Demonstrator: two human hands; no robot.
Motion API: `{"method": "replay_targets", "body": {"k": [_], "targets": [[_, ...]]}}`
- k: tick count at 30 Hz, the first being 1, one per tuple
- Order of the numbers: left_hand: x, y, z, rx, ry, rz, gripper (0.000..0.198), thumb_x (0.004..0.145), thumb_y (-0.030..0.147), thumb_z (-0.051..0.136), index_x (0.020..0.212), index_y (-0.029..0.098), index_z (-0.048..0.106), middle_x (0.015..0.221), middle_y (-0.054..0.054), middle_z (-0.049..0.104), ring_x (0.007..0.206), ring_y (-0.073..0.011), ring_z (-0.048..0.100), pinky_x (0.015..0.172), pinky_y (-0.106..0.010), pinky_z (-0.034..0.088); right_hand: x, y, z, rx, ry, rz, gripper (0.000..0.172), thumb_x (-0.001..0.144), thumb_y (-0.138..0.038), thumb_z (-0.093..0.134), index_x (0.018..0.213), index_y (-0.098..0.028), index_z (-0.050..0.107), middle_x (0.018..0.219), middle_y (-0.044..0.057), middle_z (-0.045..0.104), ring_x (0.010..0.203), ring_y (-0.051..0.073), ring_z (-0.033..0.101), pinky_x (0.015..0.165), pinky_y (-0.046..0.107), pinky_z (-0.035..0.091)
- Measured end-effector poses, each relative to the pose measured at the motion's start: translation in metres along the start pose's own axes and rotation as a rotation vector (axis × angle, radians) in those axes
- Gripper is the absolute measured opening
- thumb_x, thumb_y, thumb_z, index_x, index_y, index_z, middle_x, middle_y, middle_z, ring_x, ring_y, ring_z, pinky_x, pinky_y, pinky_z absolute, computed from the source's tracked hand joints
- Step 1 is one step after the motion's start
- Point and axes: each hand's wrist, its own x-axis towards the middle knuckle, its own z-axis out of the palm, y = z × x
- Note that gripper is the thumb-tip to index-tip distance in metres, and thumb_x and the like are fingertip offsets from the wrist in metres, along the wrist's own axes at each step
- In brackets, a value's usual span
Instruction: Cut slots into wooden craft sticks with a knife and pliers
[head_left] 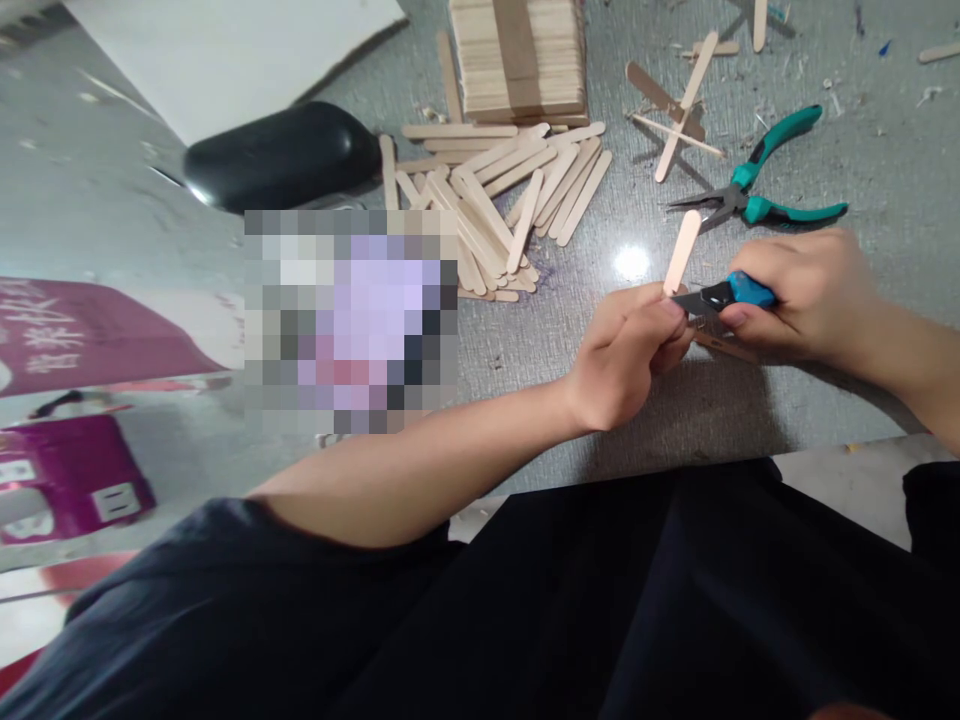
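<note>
My left hand (626, 345) is closed round wooden sticks. One stick (683, 250) rises from its fingertips, and another (724, 347) extends right, beneath my right hand. My right hand (799, 295) grips a utility knife (751, 290) with a blue and black handle. The knife's blade points left and meets the stick at my left thumb. Just above the hands lie open needle-nose pliers (776, 212) with green handles. Part of the held sticks is hidden by my left fingers.
Loose sticks (480, 215) are heaped left of the hands, below a banded stick bundle (517, 60). Crossed sticks (682, 115) stand at the upper right. A black case (285, 155), a white sheet (225, 50) and a purple box (75, 475) are at left.
</note>
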Motion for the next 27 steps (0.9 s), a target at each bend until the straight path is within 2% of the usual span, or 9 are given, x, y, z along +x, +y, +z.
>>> {"method": "replay_targets", "body": {"k": [3, 7, 10, 13, 16, 19, 23, 27], "targets": [[-0.002, -0.001, -0.004, 0.077, -0.01, 0.025, 0.068, 0.11, 0.067, 0.07, 0.064, 0.027, 0.041, 0.057, 0.006, 0.033, 0.054, -0.0121, 0.032, 0.053, -0.032, 0.025, 0.001, 0.001, -0.001, 0.047, -0.042, -0.002, 0.078, 0.109, -0.101, 0.023, 0.082, -0.029, 0.039, 0.069, 0.002, 0.047, 0.067, 0.021, 0.04, 0.065, 0.04, 0.024], [-0.004, -0.003, -0.007, 0.126, -0.046, 0.098, 0.065, 0.117, 0.061, 0.064, 0.066, 0.026, 0.045, 0.058, 0.005, 0.037, 0.056, -0.0127, 0.035, 0.055, -0.032, 0.028, 0.003, 0.0, -0.006, 0.084, -0.099, 0.019, 0.081, 0.106, -0.105, 0.025, 0.079, -0.029, 0.038, 0.067, 0.002, 0.044, 0.066, 0.02, 0.037, 0.064, 0.04, 0.023], [-0.003, -0.007, -0.007, 0.143, -0.059, 0.131, 0.067, 0.118, 0.06, 0.063, 0.064, 0.025, 0.044, 0.057, 0.004, 0.038, 0.055, -0.0131, 0.037, 0.055, -0.032, 0.029, 0.001, -0.002, -0.005, 0.05, -0.092, 0.04, 0.082, 0.107, -0.105, 0.025, 0.081, -0.029, 0.042, 0.07, 0.005, 0.05, 0.069, 0.021, 0.041, 0.067, 0.041, 0.024], [0.0, -0.008, -0.005, 0.111, -0.037, 0.106, 0.071, 0.113, 0.066, 0.066, 0.06, 0.026, 0.04, 0.055, 0.003, 0.038, 0.055, -0.0131, 0.037, 0.053, -0.03, 0.028, -0.001, -0.003, 0.002, -0.015, -0.029, 0.03, 0.088, 0.109, -0.104, 0.016, 0.087, -0.027, 0.054, 0.076, 0.008, 0.063, 0.07, 0.022, 0.048, 0.067, 0.042, 0.024], [0.002, -0.006, -0.001, 0.025, -0.009, 0.051, 0.075, 0.107, 0.072, 0.072, 0.06, 0.028, 0.034, 0.051, 0.006, 0.032, 0.05, -0.011, 0.032, 0.049, -0.028, 0.027, -0.004, -0.001, 0.01, -0.095, 0.035, 0.004, 0.096, 0.112, -0.101, 0.007, 0.093, -0.026, 0.063, 0.082, 0.009, 0.073, 0.069, 0.022, 0.054, 0.066, 0.041, 0.023], [0.003, -0.002, 0.004, -0.038, 0.007, 0.013, 0.076, 0.105, 0.072, 0.076, 0.061, 0.029, 0.031, 0.049, 0.009, 0.025, 0.045, -0.0085, 0.025, 0.046, -0.027, 0.026, -0.005, 0.002, 0.013, -0.143, 0.075, -0.021, 0.095, 0.115, -0.098, 0.01, 0.096, -0.024, 0.067, 0.085, 0.011, 0.077, 0.071, 0.022, 0.058, 0.067, 0.041, 0.026], [0.004, 0.002, 0.007, -0.079, 0.016, -0.019, 0.075, 0.104, 0.068, 0.078, 0.061, 0.029, 0.03, 0.049, 0.01, 0.026, 0.044, -0.0071, 0.022, 0.045, -0.025, 0.025, -0.003, 0.003, 0.012, -0.109, 0.093, -0.027, 0.096, 0.112, -0.101, 0.011, 0.093, -0.024, 0.066, 0.081, 0.009, 0.071, 0.071, 0.022, 0.055, 0.067, 0.041, 0.024], [0.004, 0.002, 0.005, -0.101, -0.017, -0.01, 0.071, 0.103, 0.061, 0.079, 0.061, 0.028, 0.033, 0.05, 0.01, 0.027, 0.045, -0.007, 0.024, 0.045, -0.024, 0.025, 0.001, 0.002, 0.003, 0.025, -0.041, -0.005, 0.085, 0.111, -0.1, 0.019, 0.086, -0.028, 0.057, 0.075, 0.006, 0.058, 0.069, 0.022, 0.046, 0.068, 0.041, 0.024]]}}
